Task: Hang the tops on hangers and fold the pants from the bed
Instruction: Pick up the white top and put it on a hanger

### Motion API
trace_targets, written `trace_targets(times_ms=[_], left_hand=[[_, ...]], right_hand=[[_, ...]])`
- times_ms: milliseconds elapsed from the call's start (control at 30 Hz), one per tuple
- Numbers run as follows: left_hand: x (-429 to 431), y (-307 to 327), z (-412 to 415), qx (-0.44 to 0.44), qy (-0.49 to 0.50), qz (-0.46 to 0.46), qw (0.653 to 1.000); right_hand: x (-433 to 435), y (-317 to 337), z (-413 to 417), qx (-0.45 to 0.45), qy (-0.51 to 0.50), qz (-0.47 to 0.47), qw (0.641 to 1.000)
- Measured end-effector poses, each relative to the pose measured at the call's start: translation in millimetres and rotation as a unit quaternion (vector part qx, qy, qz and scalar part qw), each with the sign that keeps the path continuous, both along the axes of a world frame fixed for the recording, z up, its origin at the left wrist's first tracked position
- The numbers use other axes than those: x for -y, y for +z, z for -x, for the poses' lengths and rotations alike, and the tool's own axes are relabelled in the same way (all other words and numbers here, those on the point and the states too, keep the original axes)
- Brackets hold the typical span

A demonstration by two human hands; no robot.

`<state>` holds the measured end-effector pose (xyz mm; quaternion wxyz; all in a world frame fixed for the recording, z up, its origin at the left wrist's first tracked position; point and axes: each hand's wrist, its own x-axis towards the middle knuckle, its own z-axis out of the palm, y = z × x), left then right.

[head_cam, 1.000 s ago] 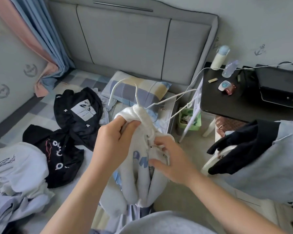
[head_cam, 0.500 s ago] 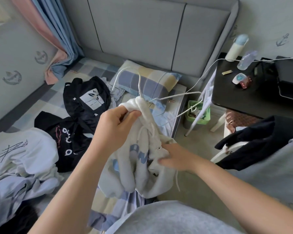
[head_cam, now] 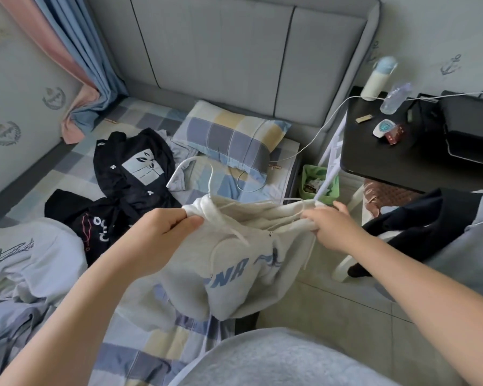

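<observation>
I hold a cream hoodie (head_cam: 243, 263) with blue lettering over the bed's edge, stretched flat between my hands. My left hand (head_cam: 162, 232) grips its neck end, where the white hanger's hook (head_cam: 191, 169) sticks up. My right hand (head_cam: 328, 229) grips the other shoulder over the hanger's arm. The rest of the hanger is hidden inside the fabric. Two black tops (head_cam: 131, 165) and a pale blue garment (head_cam: 25, 263) lie on the checked bed sheet (head_cam: 140, 355).
A checked pillow (head_cam: 229, 135) lies by the grey headboard. A black bedside table (head_cam: 396, 151) carries bottles and small items; a green bin (head_cam: 318, 182) stands beside it. Dark and grey clothes (head_cam: 430, 227) hang over a white chair at right.
The hoodie was bunched upright around the hanger; my right hand has moved out to the right and pulled the shoulder across, so the garment now spreads wide between both hands.
</observation>
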<state>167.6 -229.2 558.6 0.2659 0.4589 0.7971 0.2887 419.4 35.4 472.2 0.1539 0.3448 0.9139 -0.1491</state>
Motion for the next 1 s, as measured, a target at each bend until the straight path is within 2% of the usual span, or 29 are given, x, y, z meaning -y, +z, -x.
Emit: trace_targets(times_ms=[133, 300, 367, 467, 600, 667, 733, 800, 900, 933, 1000], left_hand=[[-0.1, -0.1, 5.2, -0.011, 0.003, 0.022, 1.000], [-14.3, 1.5, -10.8, -0.006, -0.034, 0.009, 0.999], [-25.5, 3.7, -19.5, 0.000, -0.047, -0.009, 0.999], [-38.1, 4.2, -26.4, -0.020, -0.052, -0.032, 0.998], [-40.3, 1.3, -28.3, -0.098, -0.037, -0.058, 0.993], [-43.0, 1.2, -28.1, -0.111, 0.019, -0.103, 0.988], [-44.3, 1.4, -28.7, -0.129, 0.124, -0.139, 0.974], [-41.2, -1.0, -33.8, -0.082, 0.178, -0.169, 0.966], [-43.1, -6.5, -53.9, 0.106, 0.121, -0.065, 0.985], [-45.9, -8.6, -59.9, 0.179, 0.100, -0.044, 0.978], [-52.0, -13.9, -62.9, 0.252, 0.096, -0.044, 0.962]], right_hand=[[8.9, 43.5, 2.4, -0.158, -0.068, 0.031, 0.985], [39.1, 97.4, 28.8, -0.289, 0.007, 0.059, 0.955], [58.0, 108.8, 43.5, -0.292, 0.057, 0.084, 0.951], [75.8, 112.1, 57.3, -0.239, 0.099, 0.135, 0.956], [72.8, 116.4, 59.5, -0.225, 0.062, 0.190, 0.954], [72.2, 117.0, 59.3, -0.266, 0.028, 0.235, 0.934], [72.9, 118.4, 58.6, -0.289, -0.011, 0.273, 0.918], [71.7, 117.9, 58.1, -0.294, -0.041, 0.314, 0.902], [69.4, 117.8, 56.7, -0.308, -0.069, 0.412, 0.854], [69.0, 118.0, 56.3, -0.310, -0.070, 0.446, 0.836], [68.0, 118.1, 55.2, -0.320, -0.070, 0.502, 0.801]])
